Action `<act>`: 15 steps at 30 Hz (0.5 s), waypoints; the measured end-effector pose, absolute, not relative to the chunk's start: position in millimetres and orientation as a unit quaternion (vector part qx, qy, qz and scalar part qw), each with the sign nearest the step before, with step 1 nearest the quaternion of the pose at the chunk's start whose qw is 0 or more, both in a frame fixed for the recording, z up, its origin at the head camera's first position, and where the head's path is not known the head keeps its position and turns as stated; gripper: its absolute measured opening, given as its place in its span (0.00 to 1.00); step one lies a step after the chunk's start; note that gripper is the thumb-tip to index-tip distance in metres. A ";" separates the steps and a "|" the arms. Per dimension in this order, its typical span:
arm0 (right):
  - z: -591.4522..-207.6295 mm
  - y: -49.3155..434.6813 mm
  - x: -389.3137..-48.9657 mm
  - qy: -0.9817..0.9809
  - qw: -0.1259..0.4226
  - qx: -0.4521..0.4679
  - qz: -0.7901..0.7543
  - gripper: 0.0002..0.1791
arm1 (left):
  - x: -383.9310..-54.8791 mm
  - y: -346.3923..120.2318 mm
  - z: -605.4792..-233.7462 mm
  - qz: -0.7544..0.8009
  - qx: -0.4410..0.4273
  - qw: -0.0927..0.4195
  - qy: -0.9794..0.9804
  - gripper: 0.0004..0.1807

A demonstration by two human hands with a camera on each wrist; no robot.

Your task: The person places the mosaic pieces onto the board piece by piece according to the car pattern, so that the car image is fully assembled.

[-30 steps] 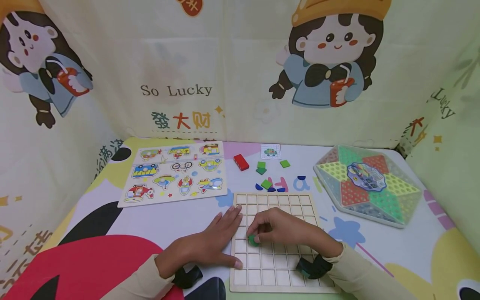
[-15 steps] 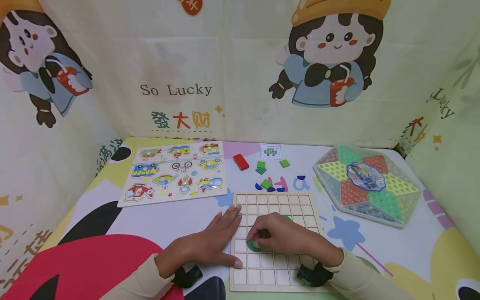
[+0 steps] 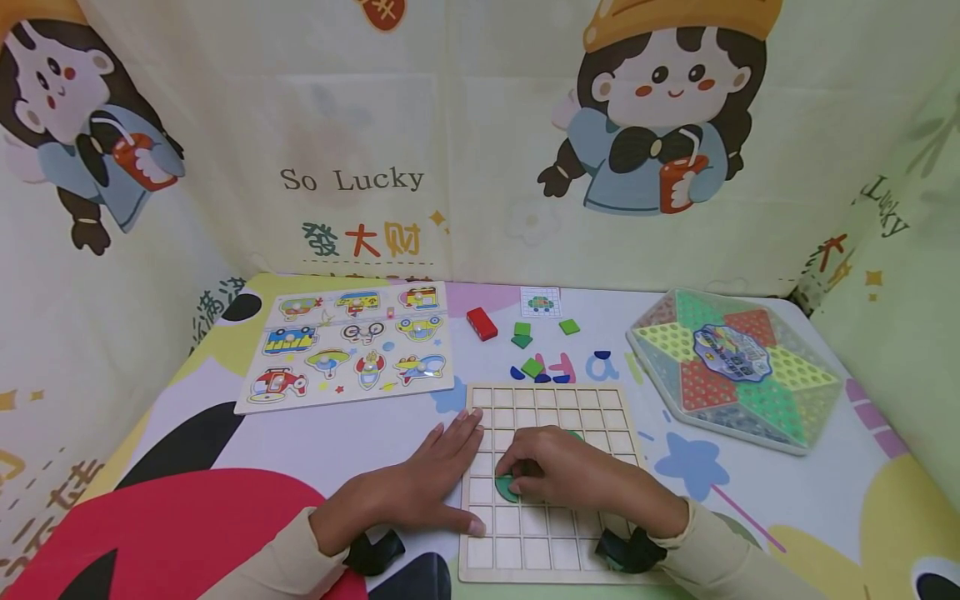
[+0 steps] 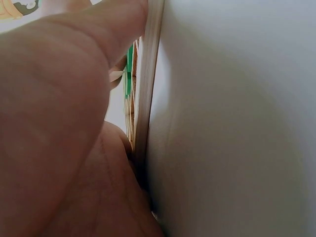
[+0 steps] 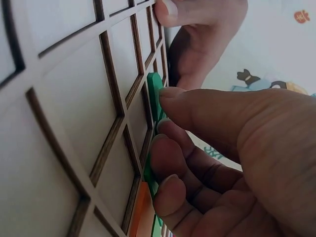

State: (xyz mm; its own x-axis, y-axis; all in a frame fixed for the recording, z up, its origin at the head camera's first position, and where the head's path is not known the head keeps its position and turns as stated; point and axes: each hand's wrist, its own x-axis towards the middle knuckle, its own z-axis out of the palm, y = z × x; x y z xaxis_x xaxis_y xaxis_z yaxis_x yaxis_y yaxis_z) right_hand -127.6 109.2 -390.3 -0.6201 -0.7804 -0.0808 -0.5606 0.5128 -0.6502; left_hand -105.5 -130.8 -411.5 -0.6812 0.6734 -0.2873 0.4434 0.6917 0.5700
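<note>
In the head view a wooden grid board (image 3: pixel 529 546) lies in front of me. My left hand (image 3: pixel 420 487) rests with straight fingers along its left edge, the thumb apart. With curled fingers my right hand (image 3: pixel 558 467) pinches a green piece with a rounded edge (image 3: pixel 506 489) at the left part of the grid. In the right wrist view the thumb is on this green piece (image 5: pixel 154 91), which touches the grid. An orange piece (image 5: pixel 142 212) shows below the fingers, and more green peeks out beside them. My right hand hides much of the board's middle in the head view.
Beyond the board lie several green pieces (image 3: pixel 569 327), dark blue pieces (image 3: pixel 562 379), a red block (image 3: pixel 482 324) and a small picture card (image 3: pixel 541 303). A vehicle puzzle board (image 3: pixel 352 346) is at the left. A hexagonal game box (image 3: pixel 735 367) stands at the right.
My right hand has lowered slightly toward me, and the green piece shows more under its fingertips. A bit of green has come into view behind the knuckles. My left hand stays put.
</note>
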 end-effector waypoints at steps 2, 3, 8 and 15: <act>-390.5 109.3 -127.7 0.851 0.186 -0.394 -0.295 0.08 | -105.4 -130.8 -411.2 0.233 0.316 0.244 0.887 0.62; -390.6 109.4 -127.7 0.851 0.186 -0.393 -0.295 0.08 | -105.5 -130.7 -411.1 0.233 0.317 0.243 0.887 0.62; -390.1 110.4 -129.3 0.852 0.191 -0.384 -0.299 0.08 | -105.7 -130.3 -410.0 0.234 0.317 0.242 0.887 0.61; -389.6 114.0 -135.8 0.848 0.172 -0.386 -0.320 0.08 | -105.3 -130.4 -410.0 0.235 0.316 0.244 0.886 0.61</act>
State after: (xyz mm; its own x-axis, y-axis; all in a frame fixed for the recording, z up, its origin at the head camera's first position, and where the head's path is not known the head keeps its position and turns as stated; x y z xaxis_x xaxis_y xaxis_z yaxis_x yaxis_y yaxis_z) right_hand -135.8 114.0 -389.6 -0.6430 -0.7646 -0.0450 -0.5436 0.4970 -0.6764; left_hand -105.3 -130.4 -410.0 -0.6811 0.6751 -0.2834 0.4460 0.6895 0.5706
